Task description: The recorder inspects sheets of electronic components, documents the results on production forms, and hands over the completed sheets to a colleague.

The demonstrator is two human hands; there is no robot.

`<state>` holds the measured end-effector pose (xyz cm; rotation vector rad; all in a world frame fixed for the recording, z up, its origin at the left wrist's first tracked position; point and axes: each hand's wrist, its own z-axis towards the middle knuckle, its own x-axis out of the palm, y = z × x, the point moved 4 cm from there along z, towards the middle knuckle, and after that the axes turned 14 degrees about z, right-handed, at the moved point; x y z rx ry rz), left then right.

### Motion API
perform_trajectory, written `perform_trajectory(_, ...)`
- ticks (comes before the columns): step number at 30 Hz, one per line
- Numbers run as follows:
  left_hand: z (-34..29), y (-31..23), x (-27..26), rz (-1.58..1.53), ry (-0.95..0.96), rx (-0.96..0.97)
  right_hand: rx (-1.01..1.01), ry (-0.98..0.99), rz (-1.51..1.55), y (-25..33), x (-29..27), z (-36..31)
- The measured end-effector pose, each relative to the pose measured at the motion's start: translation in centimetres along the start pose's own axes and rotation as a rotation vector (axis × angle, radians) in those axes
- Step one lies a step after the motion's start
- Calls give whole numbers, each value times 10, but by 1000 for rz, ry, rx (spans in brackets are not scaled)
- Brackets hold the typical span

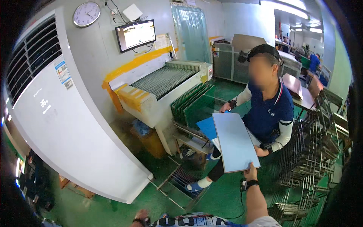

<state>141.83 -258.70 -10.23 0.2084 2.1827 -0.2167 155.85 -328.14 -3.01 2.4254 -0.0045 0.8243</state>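
My right hand [250, 172] grips the near corner of a flat light-blue rectangular panel [236, 142], with the thumb on top and the fingers underneath out of sight. A seated co-worker faces me across the panel; one of their hands [261, 151] is by its right edge and the other [227, 107] is near its far end. Under the panel, a darker blue sheet [207, 128] sticks out on the left. My left hand [141, 216] is low at the bottom edge, away from the panel, blurred, its fingers not clear.
Left stands a tall white air conditioner [75, 136]. Behind is a roller conveyor machine [162, 81], with green panels [193, 102] racked beside it. A metal rack [181, 181] lies low by the co-worker's feet. Stacked metal frames [302, 166] crowd the right.
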Motion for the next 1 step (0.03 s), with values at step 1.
perform_trajectory(1, -47, 27, 30, -242, -211, -308, 16, 74, 80, -16, 16, -2)
